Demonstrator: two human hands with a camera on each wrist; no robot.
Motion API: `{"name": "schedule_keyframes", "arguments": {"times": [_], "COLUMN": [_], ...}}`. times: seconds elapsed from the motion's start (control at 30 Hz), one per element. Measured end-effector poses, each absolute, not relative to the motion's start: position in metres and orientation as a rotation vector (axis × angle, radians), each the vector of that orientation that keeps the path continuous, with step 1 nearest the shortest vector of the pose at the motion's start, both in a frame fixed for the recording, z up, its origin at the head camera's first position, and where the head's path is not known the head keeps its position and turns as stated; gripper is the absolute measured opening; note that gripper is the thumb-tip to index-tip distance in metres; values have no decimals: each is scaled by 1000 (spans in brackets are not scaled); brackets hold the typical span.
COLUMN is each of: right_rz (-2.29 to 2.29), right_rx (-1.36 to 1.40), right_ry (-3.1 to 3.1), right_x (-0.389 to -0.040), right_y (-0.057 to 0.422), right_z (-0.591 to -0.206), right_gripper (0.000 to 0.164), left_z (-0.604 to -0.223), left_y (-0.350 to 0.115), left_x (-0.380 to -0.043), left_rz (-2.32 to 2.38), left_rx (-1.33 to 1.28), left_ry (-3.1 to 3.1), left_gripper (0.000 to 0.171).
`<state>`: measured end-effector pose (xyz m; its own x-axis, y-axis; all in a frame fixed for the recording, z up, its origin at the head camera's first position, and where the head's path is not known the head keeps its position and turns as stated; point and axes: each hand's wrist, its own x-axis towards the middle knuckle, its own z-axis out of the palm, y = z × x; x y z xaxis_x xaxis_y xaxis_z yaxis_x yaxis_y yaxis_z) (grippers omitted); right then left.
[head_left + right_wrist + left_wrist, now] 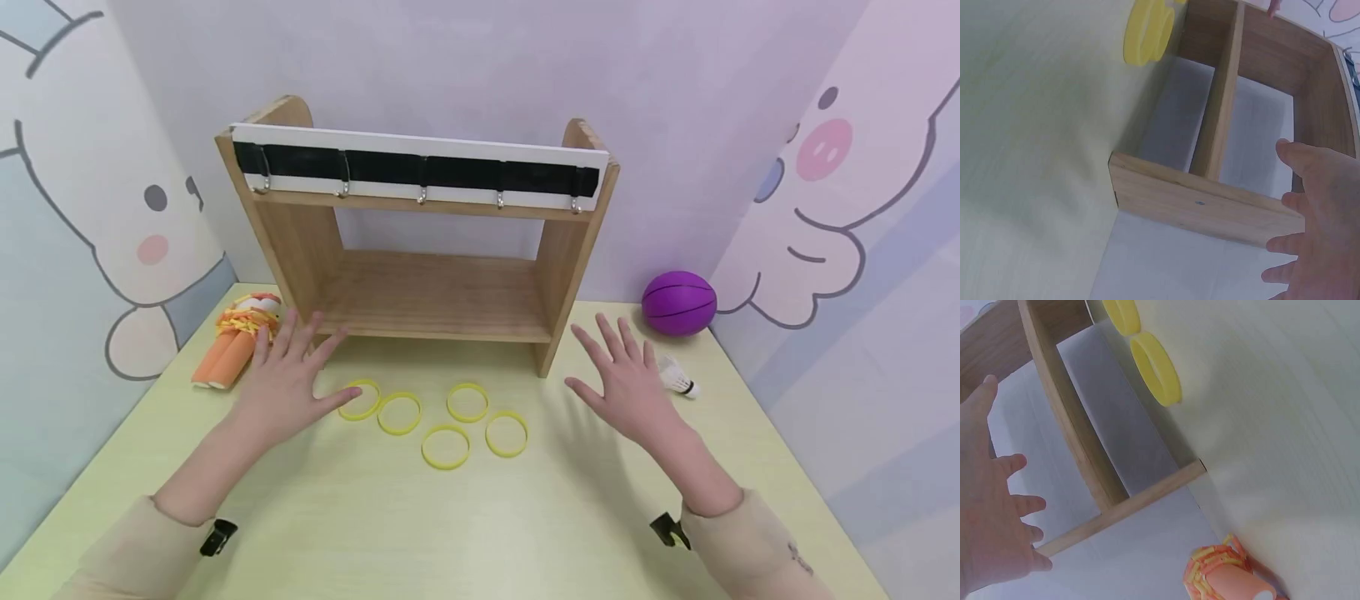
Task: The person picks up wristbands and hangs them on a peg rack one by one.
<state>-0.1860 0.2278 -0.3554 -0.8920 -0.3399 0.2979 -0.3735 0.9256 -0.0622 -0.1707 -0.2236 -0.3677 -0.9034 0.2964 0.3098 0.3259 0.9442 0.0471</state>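
Left hand (288, 387), one: I have its grip spread, palm down above the table (450, 533), between an orange soft figure with tube-shaped legs and orange-and-yellow strands (231, 350) and the rings. Its thumb overlaps the leftmost ring in the head view; the hand looks raised clear of it.

Right hand (626, 387), one: grip likewise spread, fingers apart, raised over the table's right side, a white shuttlecock (677, 377) just to its right.

Thin yellow rings, five: I log all lying flat on the pale yellow-green table, between the hands and on the near side of the rack. Leftmost (358, 418) and second (400, 432) lie side by side; one is farther off (467, 420), one nearest (446, 467), one rightmost (507, 455).

Light-brown wooden rack (442, 292), one: standing at the far side. Across its top front runs a white board with a black band (465, 197), bearing five silver metal hooks (422, 195) in a row.

Purple ball with black lines (678, 304), one: far right, beyond the shuttlecock.
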Motion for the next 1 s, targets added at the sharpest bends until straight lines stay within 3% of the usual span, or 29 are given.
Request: {"name": "schedule_keyframes", "arguments": {"times": [0.33, 0.73, 1.0], "right_rz": [376, 946, 1274], "right_rx": [483, 476, 414], "right_ry": [-2659, -2560, -2411], "right_x": [-223, -262, -277], "right_y": [232, 211, 195], "right_z": [-342, -371, -388], "right_gripper": [81, 88, 83], "left_z": [-378, -411, -429], "left_y": [-243, -254, -248], "left_x": [-178, -199, -212], "left_rz": [-168, -284, -269], "left_rx": [-573, -688, -792], "left_ry": [-2729, -2674, -2736], "left_gripper": [80, 69, 54]}}
